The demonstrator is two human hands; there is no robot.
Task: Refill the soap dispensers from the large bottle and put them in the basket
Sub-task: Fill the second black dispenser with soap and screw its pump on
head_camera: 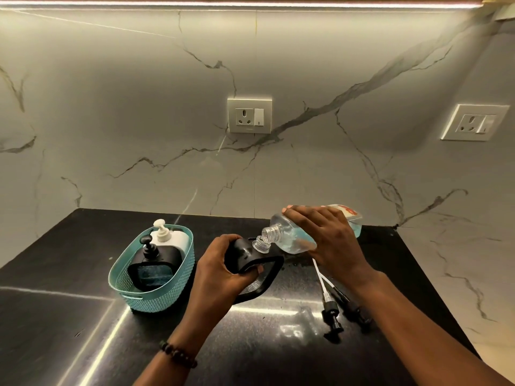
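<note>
Two dispensers fill one basket; hands hold a third.

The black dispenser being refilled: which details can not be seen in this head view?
- Fill level of the black dispenser: the left hand covers its body.
- Whether soap is flowing from the large bottle: too small, and clear.
- Bottle label: the right hand hides most of it.
- Level in the white dispenser: behind the basket wall.
</note>
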